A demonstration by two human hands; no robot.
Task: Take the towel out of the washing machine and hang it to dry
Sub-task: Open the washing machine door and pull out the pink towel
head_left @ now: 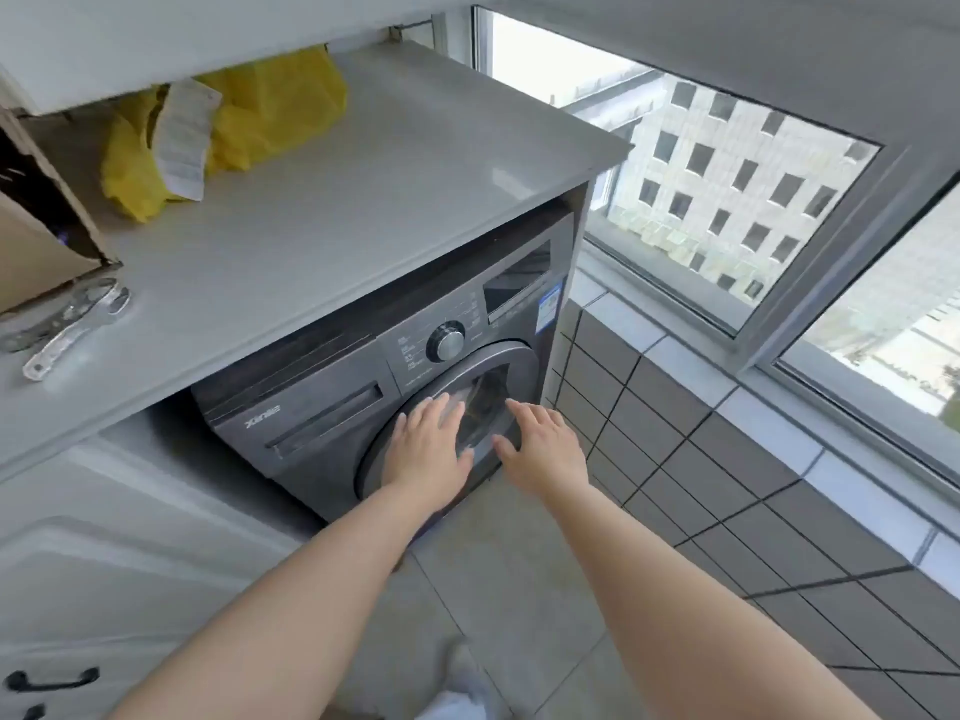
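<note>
Two bare hands reach toward the closed round door (457,407) of a grey front-loading washing machine (332,423), seen from the head camera. The left hand (426,454) lies over the door's left half, fingers straight and slightly spread, fingertips over the edge of the glass porthole; whether they touch it cannot be told. The right hand (540,444) is just beside it, fingers extended and apart, holding nothing, over the door's right rim. The towel cannot be made out behind the dark glass. Above the fingertips sits the control dial (445,341). Farther above, the grey countertop (363,189) carries a yellow bag (270,111), a cardboard box (36,236) and a metal wrench (67,324).
</note>
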